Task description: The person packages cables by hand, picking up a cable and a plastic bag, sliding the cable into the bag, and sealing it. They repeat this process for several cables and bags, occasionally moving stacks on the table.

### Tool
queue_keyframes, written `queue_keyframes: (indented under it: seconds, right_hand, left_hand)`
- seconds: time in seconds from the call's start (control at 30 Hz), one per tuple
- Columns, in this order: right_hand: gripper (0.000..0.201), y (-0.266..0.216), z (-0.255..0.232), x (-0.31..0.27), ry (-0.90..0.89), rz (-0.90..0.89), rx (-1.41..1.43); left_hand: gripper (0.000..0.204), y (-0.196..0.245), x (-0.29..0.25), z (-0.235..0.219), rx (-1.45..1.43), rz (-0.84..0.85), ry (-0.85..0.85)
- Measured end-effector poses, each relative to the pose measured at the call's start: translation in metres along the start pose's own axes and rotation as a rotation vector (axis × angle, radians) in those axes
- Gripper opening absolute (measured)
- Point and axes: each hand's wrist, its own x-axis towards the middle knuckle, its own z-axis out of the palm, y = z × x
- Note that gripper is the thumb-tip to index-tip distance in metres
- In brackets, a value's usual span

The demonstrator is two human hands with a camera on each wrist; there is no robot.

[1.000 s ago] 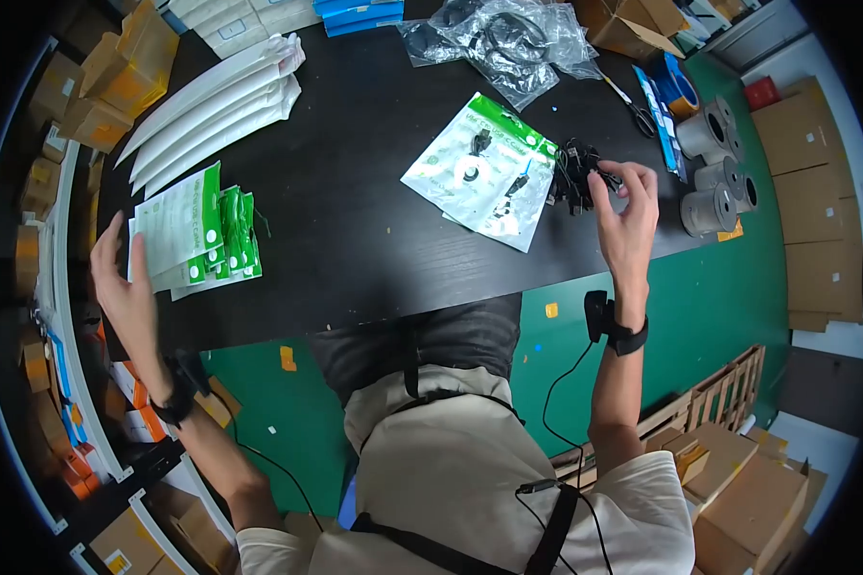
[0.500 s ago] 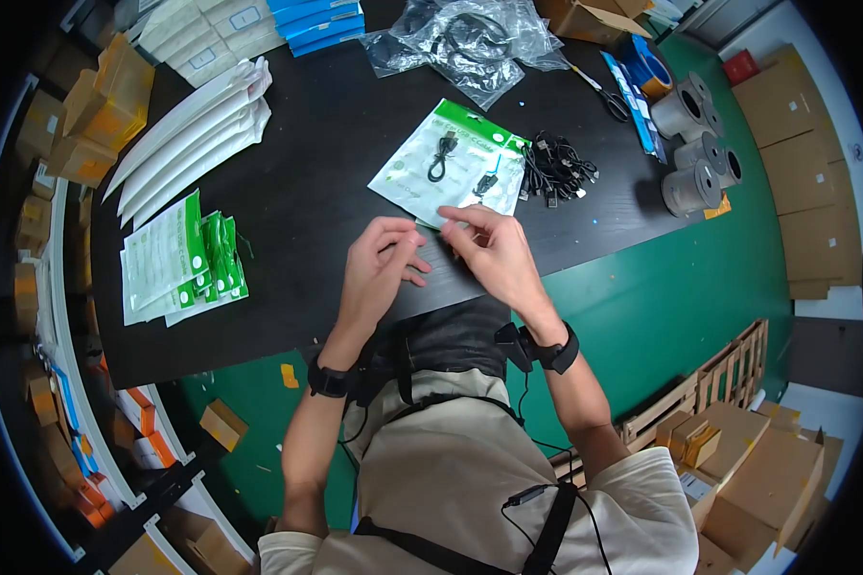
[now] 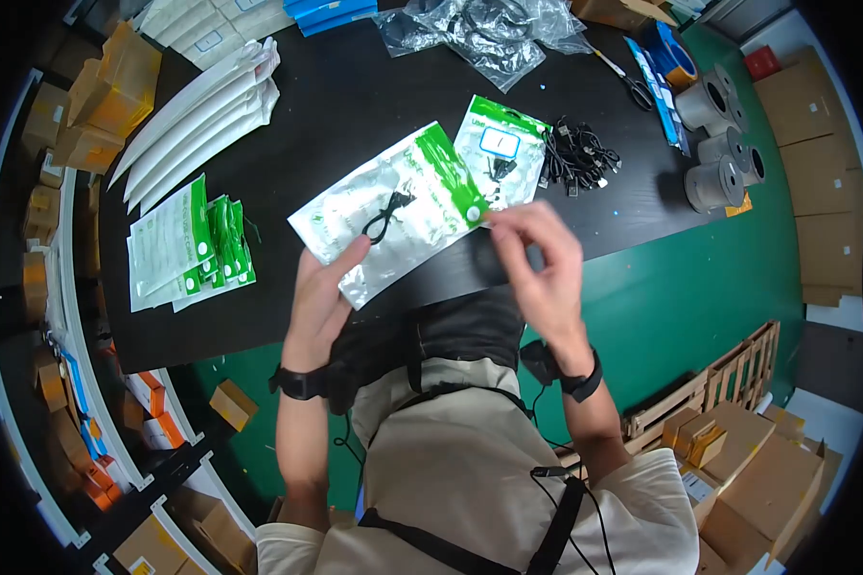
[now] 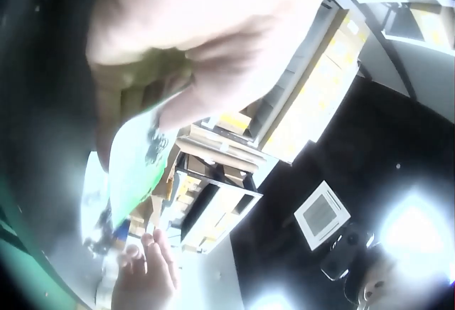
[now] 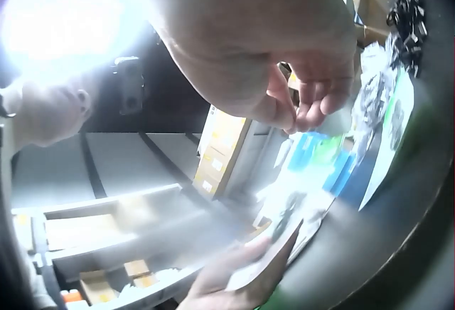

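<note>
My left hand [image 3: 318, 305] grips the lower left edge of a silver bag with a green header [image 3: 393, 216], thumb on top and fingers beneath. A black looped cable [image 3: 385, 217] shows on the bag's face. Beside the bag's right corner is my right hand [image 3: 547, 273], fingers bent and loosely gathered toward the thumb; in the right wrist view these fingers [image 5: 309, 114] show nothing clearly held and stand apart from the bag [image 5: 284, 235]. A second green-topped bag [image 3: 508, 158] lies partly behind the raised one, next to a pile of black cables [image 3: 580, 158].
More green-topped bags [image 3: 168, 240] lie at the table's left, below long white packets [image 3: 206, 120]. Clear plastic bags [image 3: 494, 38] are at the back. Scissors [image 3: 638, 93] and wire spools [image 3: 710, 187] stand toward the right.
My left hand has taken hold of a bag and raised it, moving left. My right hand has shifted right, beside the bag's corner. The other bag, with a numbered label, is now uncovered.
</note>
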Motion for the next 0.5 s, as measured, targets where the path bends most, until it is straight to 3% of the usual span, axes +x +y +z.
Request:
queue_keyframes:
  seconds: [0.07, 0.1, 0.2, 0.5]
  right_hand:
    - [0.017, 0.004, -0.006, 0.009, 0.193, -0.076, -0.023]
    - [0.017, 0.005, -0.006, 0.010, 0.193, -0.067, -0.023]
    - [0.016, 0.008, -0.004, 0.013, 0.059, 0.002, 0.068]
    - [0.018, 0.015, 0.004, 0.007, -0.091, 0.111, 0.213]
  left_hand:
    - [0.047, 0.008, -0.008, -0.005, 0.065, -0.020, 0.000]
    - [0.047, 0.012, -0.012, -0.007, 0.110, -0.026, -0.006]
    - [0.046, 0.018, -0.019, -0.011, 0.199, -0.038, -0.015]
    - [0.033, 0.027, -0.020, -0.020, 0.428, -0.016, -0.034]
